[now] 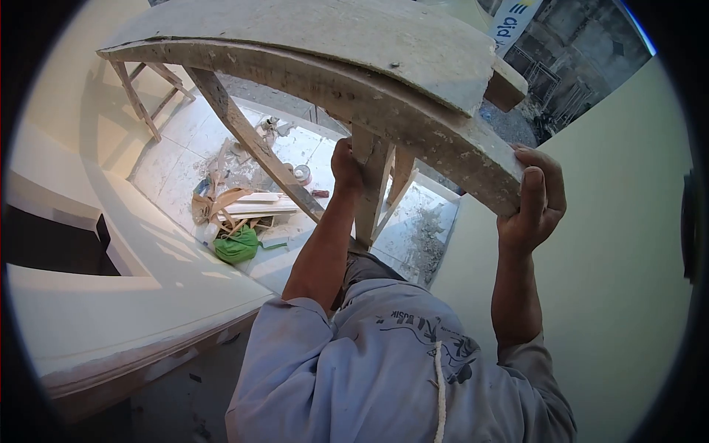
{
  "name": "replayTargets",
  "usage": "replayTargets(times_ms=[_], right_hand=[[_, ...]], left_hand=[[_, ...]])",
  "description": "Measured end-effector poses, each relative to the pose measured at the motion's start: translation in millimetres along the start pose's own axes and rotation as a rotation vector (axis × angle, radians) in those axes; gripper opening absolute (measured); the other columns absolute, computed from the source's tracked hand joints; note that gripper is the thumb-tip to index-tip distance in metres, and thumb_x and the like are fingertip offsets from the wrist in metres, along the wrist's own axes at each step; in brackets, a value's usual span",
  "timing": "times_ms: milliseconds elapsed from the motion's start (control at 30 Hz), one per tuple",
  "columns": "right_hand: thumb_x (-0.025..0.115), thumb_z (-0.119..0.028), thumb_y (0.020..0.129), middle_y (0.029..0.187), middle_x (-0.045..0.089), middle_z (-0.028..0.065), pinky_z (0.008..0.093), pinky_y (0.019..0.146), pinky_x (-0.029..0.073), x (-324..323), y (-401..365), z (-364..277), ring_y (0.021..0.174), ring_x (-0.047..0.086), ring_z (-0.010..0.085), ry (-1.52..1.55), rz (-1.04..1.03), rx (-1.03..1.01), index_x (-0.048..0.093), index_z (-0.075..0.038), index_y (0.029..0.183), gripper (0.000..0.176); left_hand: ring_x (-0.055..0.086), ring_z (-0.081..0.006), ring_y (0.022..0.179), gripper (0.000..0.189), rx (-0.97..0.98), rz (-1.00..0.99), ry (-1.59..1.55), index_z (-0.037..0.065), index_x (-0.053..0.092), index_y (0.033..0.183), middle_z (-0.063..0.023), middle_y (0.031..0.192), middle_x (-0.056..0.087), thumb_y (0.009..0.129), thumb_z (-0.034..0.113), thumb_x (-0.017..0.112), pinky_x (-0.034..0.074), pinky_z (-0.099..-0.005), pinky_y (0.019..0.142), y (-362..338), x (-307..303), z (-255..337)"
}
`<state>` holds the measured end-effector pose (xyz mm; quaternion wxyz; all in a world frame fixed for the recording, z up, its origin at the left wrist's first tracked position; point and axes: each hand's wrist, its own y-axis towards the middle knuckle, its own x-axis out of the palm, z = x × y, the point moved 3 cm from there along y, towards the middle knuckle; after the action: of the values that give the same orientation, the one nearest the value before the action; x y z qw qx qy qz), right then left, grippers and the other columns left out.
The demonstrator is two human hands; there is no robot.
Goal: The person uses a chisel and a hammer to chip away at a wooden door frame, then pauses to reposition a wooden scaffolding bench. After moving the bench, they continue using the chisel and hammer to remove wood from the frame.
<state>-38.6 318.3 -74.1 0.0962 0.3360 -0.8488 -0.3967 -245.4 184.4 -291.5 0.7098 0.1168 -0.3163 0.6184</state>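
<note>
A worn wooden work platform with a plywood top and splayed legs fills the upper part of the view, tilted, its surface spattered with dried plaster. My left hand is closed around an upright leg just below the top; part of its fingers is hidden behind the wood. My right hand grips the near right end of the long side beam, thumb on the near face and fingers over the top edge. Another leg slants down left of my left forearm.
On the white tiled floor lie a green bag, white strips, a small tin and scattered debris. Rubble lies by the right wall. A ledge runs along the left. Metal frames stand outside.
</note>
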Motion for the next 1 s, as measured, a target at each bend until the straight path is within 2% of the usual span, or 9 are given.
replayTargets(times_ms=[133,400,600,767,800,867,900,967,1000], right_hand=[[0.065,-0.027,0.089,0.094,0.068,0.0134,0.0295,0.08,0.047,-2,-1,2,0.09,0.063,0.017,-0.028,0.018,-0.053,0.065,-0.003,0.096,0.025],[0.073,-0.042,0.083,0.089,0.06,0.0085,0.026,0.067,0.048,-2,-4,1,0.077,0.059,0.0152,-0.151,0.028,-0.154,0.061,-0.001,0.098,0.046],[0.072,-0.048,0.082,0.087,0.06,0.0137,0.0318,0.059,0.053,-4,-13,-3,0.068,0.067,0.0228,-0.284,0.079,-0.145,0.054,-0.003,0.104,0.054],[0.063,-0.051,0.087,0.087,0.061,0.0106,0.0305,0.052,0.052,-2,-45,-9,0.059,0.064,0.0197,-0.28,0.184,0.133,0.042,-0.006,0.124,0.062],[0.062,-0.049,0.089,0.087,0.061,0.0112,0.0312,0.052,0.052,-3,-63,-13,0.06,0.065,0.0207,-0.294,0.273,0.127,0.042,-0.007,0.125,0.06],[0.06,-0.046,0.091,0.087,0.062,0.0118,0.0337,0.055,0.053,-15,-114,-16,0.061,0.065,0.0219,-0.4,0.298,0.309,0.043,-0.005,0.123,0.054],[0.059,-0.044,0.092,0.088,0.063,0.0129,0.0354,0.059,0.053,-23,-146,-10,0.063,0.066,0.0235,-0.432,0.292,0.463,0.047,-0.004,0.12,0.051],[0.059,-0.041,0.092,0.088,0.065,0.0155,0.0388,0.065,0.052,-34,-218,3,0.068,0.066,0.0276,-0.509,0.301,0.788,0.053,-0.002,0.111,0.044],[0.059,-0.04,0.092,0.088,0.066,0.017,0.0405,0.068,0.052,-42,-254,5,0.071,0.066,0.0301,-0.561,0.308,0.95,0.057,-0.001,0.105,0.041]], left_hand=[[0.061,-0.021,0.095,0.033,0.009,-0.066,-0.027,0.007,0.059,0.109,-0.0063,0.102,0.063,0.095,0.029,0.04,0.049,-0.0351,0.085,2,-3,-4],[0.059,-0.0229,0.105,0.041,0.048,-0.214,-0.009,0.006,0.051,0.125,-0.0083,0.117,0.058,0.098,0.034,0.04,0.049,-0.0375,0.09,3,-3,1],[0.052,-0.0239,0.115,0.049,0.012,-0.218,0.084,0.006,0.045,0.134,-0.0081,0.126,0.054,0.097,0.039,0.043,0.044,-0.0386,0.097,2,-3,3],[0.056,-0.0261,0.11,0.047,0.019,-0.18,0.419,0.006,0.045,0.13,-0.0118,0.122,0.054,0.095,0.038,0.045,0.049,-0.0417,0.093,10,-31,1],[0.056,-0.0255,0.107,0.047,0.004,-0.28,0.667,0.005,0.047,0.128,-0.0123,0.119,0.055,0.092,0.036,0.049,0.048,-0.0396,0.09,17,-54,-3],[0.057,-0.0216,0.098,0.04,-0.07,-0.206,0.818,0.003,0.054,0.112,-0.0098,0.108,0.057,0.089,0.034,0.05,0.044,-0.041,0.083,-7,-73,-12],[0.059,-0.0224,0.086,0.038,-0.084,-0.207,0.91,0.003,0.053,0.109,-0.0097,0.096,0.059,0.086,0.032,0.05,0.045,-0.0385,0.07,16,-123,-39],[0.058,-0.0179,0.07,0.028,-0.509,-0.305,1.183,0.007,0.059,0.102,-0.002,0.078,0.06,0.086,0.028,0.049,0.043,-0.0367,0.062,4,-167,-67],[0.061,-0.0174,0.074,0.026,-0.705,-0.42,1.349,0.007,0.061,0.1,-0.004,0.082,0.064,0.087,0.026,0.049,0.045,-0.0363,0.061,-19,-174,-73]])
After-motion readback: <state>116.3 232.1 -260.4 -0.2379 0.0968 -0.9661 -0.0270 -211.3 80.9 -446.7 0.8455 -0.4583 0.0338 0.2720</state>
